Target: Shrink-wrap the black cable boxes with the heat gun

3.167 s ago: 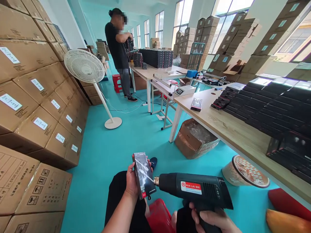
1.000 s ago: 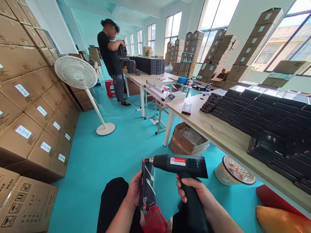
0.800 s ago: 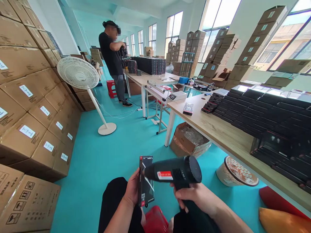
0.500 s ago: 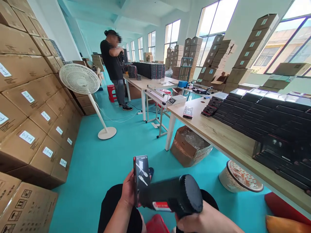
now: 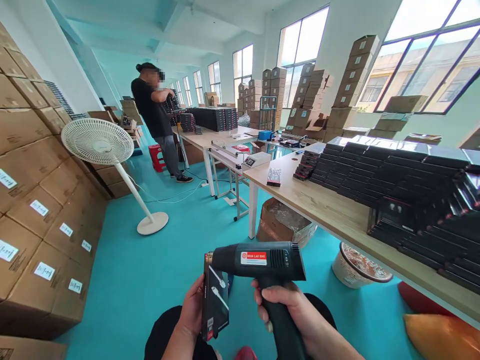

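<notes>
The slim box point(image 5: 214, 309) is tilted above the floor point(image 5: 142, 280), with my left hand point(image 5: 190, 313) clamped around its edge. Half a second ago the heat gun point(image 5: 258, 261) covered its lower part; now it points at the top end, so I judge this end is being heated. My right hand point(image 5: 287, 304) grips the gun firmly. Beyond stands the table point(image 5: 330, 196).
</notes>
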The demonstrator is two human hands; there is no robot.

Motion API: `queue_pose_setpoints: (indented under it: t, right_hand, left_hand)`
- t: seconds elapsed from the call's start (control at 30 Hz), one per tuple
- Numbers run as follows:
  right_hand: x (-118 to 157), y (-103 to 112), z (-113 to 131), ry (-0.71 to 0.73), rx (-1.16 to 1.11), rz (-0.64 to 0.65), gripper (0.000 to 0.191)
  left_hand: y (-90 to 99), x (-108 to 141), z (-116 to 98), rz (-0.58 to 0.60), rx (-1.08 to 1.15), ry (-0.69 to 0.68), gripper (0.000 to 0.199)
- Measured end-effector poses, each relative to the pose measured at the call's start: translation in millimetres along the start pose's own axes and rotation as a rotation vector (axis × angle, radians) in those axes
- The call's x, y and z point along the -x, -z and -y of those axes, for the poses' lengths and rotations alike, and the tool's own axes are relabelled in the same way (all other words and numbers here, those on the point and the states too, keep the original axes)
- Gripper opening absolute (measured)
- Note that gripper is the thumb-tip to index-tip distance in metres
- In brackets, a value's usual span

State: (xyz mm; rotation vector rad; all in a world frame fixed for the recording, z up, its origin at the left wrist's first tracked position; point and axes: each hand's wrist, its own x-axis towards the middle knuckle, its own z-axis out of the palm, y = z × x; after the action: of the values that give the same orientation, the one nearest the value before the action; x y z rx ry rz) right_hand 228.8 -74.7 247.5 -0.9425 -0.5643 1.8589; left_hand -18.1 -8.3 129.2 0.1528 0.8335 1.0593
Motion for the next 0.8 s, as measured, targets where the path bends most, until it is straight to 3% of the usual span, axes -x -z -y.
queue_pose_setpoints:
  t: [0.13,0.3,0.4,0.47,0.63,0.8]
  right_hand:
    - [-5,-8,12,0.060,0.145,-0.111,0.032]
    - [-9,-8,19,-0.005,0.210,0.019,0.034]
    - [-9,-1,22,0.006,0.296,-0.029,0.031]
    - [-3,8,21,-0.055,0.379,-0.036,0.026]
    - [19,28,9,-0.288,0.563,0.161,0.021]
    - [8,8,13,-0.086,0.456,0.002,0.026]
  left_hand:
    - [0.0,7,-1,-0.004,-0.034,0.003,0.026]
    - [-7.1,13,-3,-0.033,-0.050,-0.032,0.029]
    - [-10.4,15,-6,0.010,-0.001,-0.048,0.036]
    - [-9.7,16,-10,0.055,0.037,-0.048,0.043]
    - [-3.0,13,-18,0.123,0.072,-0.100,0.049]
    - [-1.3,4,-11,0.113,0.065,-0.031,0.035]
